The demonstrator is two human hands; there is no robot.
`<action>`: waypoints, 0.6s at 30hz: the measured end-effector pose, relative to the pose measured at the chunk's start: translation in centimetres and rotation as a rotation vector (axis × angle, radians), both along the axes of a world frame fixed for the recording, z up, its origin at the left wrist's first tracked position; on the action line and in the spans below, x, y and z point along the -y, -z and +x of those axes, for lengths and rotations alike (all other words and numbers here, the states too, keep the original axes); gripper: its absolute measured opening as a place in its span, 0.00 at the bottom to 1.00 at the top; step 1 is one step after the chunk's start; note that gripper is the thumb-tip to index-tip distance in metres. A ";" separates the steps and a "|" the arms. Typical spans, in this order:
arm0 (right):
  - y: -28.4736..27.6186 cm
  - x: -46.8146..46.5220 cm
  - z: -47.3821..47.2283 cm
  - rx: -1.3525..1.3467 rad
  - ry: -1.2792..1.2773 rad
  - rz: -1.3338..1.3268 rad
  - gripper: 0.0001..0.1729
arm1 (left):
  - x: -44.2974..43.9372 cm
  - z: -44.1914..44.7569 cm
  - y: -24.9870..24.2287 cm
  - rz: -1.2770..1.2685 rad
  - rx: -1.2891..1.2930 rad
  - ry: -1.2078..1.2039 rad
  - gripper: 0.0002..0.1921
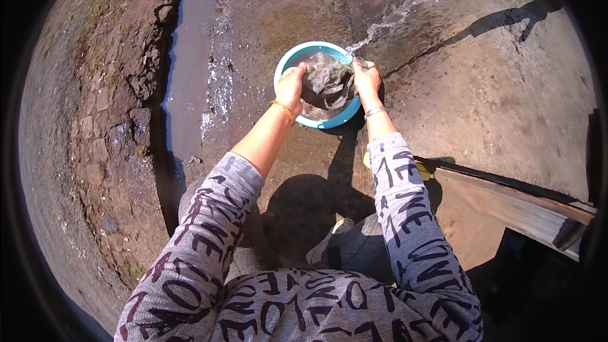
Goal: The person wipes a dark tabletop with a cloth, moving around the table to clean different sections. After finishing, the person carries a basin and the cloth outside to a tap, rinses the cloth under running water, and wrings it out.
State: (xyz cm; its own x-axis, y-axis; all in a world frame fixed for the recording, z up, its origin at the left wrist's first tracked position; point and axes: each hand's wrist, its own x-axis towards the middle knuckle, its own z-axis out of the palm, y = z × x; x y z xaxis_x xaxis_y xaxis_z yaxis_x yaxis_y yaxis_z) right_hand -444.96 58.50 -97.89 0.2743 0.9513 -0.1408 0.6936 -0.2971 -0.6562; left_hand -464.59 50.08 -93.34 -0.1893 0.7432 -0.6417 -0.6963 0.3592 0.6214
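A light blue plastic basin (327,122) is in front of me, holding murky water and a dark, wet, crumpled cloth (327,78). My left hand (290,88) grips the basin's left side, its thumb inside the rim and its fingers hidden. On the opposite side, my right hand (366,78) holds the rim with the thumb over the edge. A clear streak of water (392,19) stretches from the basin's upper right rim across the ground. Whether it leaves or enters the basin, I cannot tell.
Muddy water fills a ditch (190,57) on the left, bordered by a broken earth edge (135,85). Wet concrete (294,4) lies around the basin. To the lower right is a wooden plank structure (513,199). A yellow object (422,172) is partly hidden by my right sleeve.
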 end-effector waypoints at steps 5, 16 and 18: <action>2.8 2.2 -2.2 0.220 -0.441 -0.071 0.32 | 0.4 -2.2 2.4 0.039 -0.110 0.158 0.16; 2.1 1.4 -0.7 0.079 -0.599 -0.268 0.24 | 0.5 -1.7 0.0 -0.177 0.109 0.269 0.31; -2.7 0.6 0.1 -0.335 -0.478 -0.317 0.25 | 0.3 -1.2 -0.1 -0.202 0.152 0.267 0.35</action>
